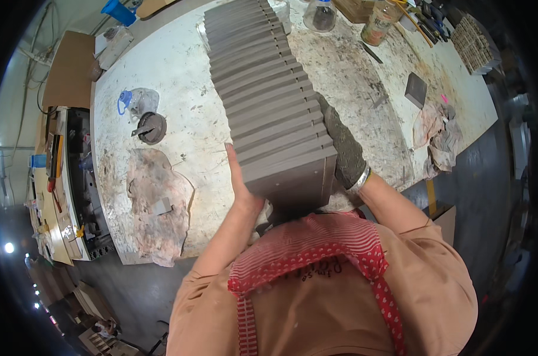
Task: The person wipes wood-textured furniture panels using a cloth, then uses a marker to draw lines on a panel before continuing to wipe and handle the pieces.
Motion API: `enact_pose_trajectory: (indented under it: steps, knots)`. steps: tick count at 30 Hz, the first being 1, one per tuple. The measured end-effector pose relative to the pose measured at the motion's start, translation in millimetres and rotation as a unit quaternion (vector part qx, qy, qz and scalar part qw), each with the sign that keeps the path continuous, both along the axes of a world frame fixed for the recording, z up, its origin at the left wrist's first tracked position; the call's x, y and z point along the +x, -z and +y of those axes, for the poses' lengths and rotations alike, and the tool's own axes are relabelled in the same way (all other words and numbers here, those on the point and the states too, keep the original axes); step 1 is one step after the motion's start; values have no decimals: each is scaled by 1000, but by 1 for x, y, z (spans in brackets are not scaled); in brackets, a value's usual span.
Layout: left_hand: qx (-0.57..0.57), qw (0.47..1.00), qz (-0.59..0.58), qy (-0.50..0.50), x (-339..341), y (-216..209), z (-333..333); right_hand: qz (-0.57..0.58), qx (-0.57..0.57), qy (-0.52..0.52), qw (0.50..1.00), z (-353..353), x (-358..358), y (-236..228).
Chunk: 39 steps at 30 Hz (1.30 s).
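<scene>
A long grey bellows cover [269, 98] with accordion folds stretches across the white worktable [195, 127], its flat near end plate close to my body. Bare, my left hand [240, 178] grips the left side of that near end, with part of its fingers hidden. On the opposite side, my right hand [347, 148] wears a dark, dirty work glove and presses along the folds near the same end. Its fingertips are partly out of sight. The bellows sits between both hands.
Left on the table are a stained cloth [156, 202] with a small pale block, a dark round dish [151, 128] and a clear container with a blue cap [142, 102]. Right are a dark block [416, 90], crumpled rag [441, 136] and jar [320, 16]. A tool cabinet [79, 178] stands beyond the left edge.
</scene>
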<state>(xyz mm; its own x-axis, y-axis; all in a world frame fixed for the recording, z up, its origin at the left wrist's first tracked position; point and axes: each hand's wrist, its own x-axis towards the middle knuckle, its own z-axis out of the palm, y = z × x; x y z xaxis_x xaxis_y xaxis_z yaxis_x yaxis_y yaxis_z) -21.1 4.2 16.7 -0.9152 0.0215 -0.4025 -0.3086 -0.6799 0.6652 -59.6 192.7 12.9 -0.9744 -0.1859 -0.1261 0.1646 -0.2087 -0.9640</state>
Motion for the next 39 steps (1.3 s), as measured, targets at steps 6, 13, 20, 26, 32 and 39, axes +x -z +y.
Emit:
enact_pose_trajectory:
  steps: [6,13,20,26,32,39]
  knots:
    - [-17,999,-33,20,-1,0,-5,-4,-16,24,1000,-2,0,1]
    - [-212,976,55,-17,47,6,-22,115,276,69,952,20,28,-19]
    - [-110,991,48,-63,51,13,6,49,238,40,969,-7,64,-33]
    - [-171,982,-57,54,63,5,-1,248,376,17,893,9,63,0]
    - [-202,976,78,-8,53,-4,-6,120,385,-24,915,9,78,-2]
    - [-64,994,64,-68,29,-19,10,72,299,47,950,-5,74,0]
